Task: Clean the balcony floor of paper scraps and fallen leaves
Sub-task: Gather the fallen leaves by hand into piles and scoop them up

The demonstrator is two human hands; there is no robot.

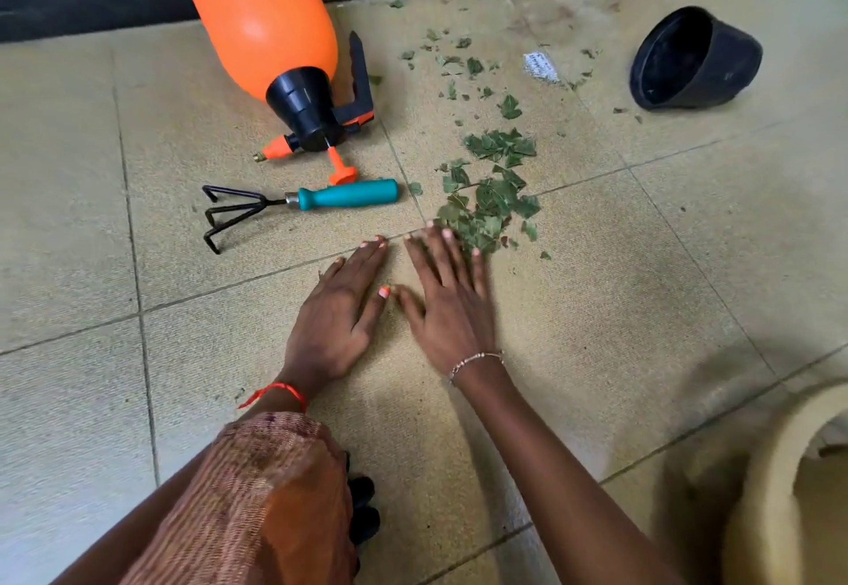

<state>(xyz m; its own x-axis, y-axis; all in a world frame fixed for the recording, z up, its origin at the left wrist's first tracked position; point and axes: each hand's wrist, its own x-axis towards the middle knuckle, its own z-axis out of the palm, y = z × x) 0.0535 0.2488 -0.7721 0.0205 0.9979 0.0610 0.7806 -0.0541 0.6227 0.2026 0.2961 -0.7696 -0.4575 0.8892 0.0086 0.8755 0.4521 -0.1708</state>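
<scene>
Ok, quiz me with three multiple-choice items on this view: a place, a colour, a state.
1. The paper scrap lies: A) in a hand; B) on the floor near the black pot; C) on a chair.
2. The hand rake has a handle that is: A) orange; B) black; C) teal.
3. The right hand is: A) flat, fingertips at the leaf pile; B) fisted; C) gripping a tool.
Answers: B, it lies on tile by the pot; C, its grip is teal; A, fingers straight on the floor.

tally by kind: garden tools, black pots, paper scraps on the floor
garden tools: 2 (orange sprayer, hand rake)
black pot: 1
paper scrap: 1
total: 4
</scene>
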